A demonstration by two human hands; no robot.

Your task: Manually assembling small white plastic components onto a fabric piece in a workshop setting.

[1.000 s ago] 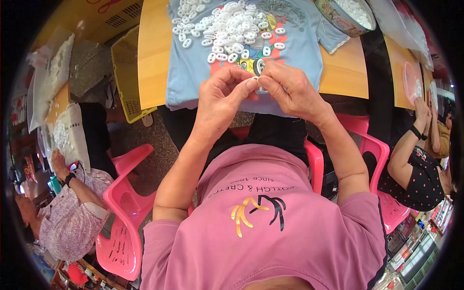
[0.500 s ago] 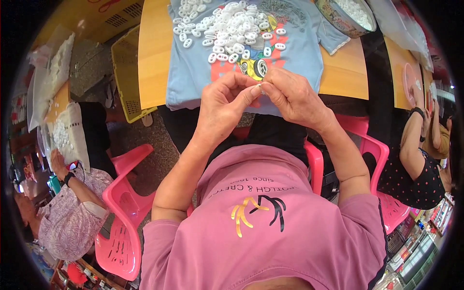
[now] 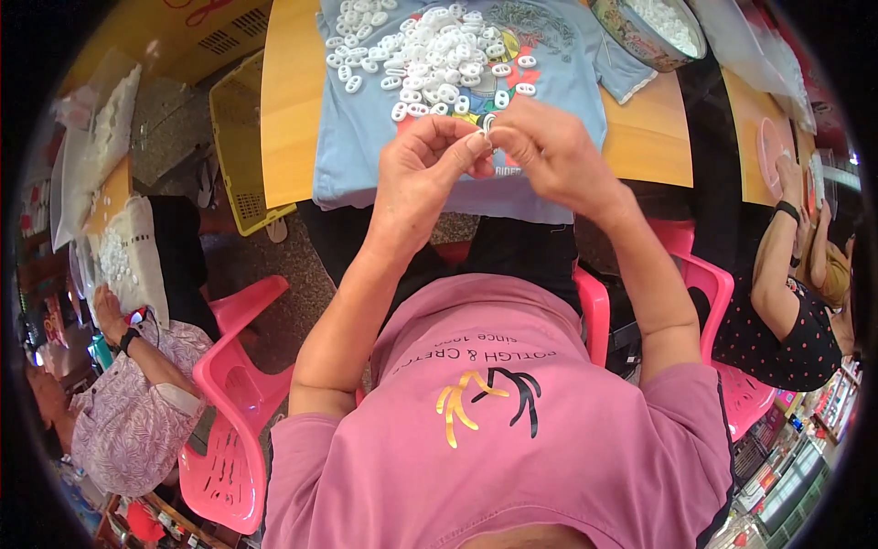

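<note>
My left hand [image 3: 422,165] and my right hand [image 3: 549,151] meet over the near part of a blue T-shirt [image 3: 352,156] spread on the table. Between their thumbs and fingertips they pinch a small white piece [image 3: 485,131], mostly covered by the fingers. Just beyond my hands lies a heap of white oval plastic pieces with two holes [image 3: 444,59], several of them scattered loose at its near edge.
A round patterned tin [image 3: 672,64] holding small white parts stands at the far right. Small dark grey bits [image 3: 540,27] lie beside the heap. Pink chairs [image 3: 233,439] flank me. A yellow crate [image 3: 240,156] stands left of the table [image 3: 283,119]. Other people sit at both sides.
Both hands have shifted slightly away from me, toward the heap. My right hand has turned a little, and more of its back shows. The small white piece stays pinched between them.
</note>
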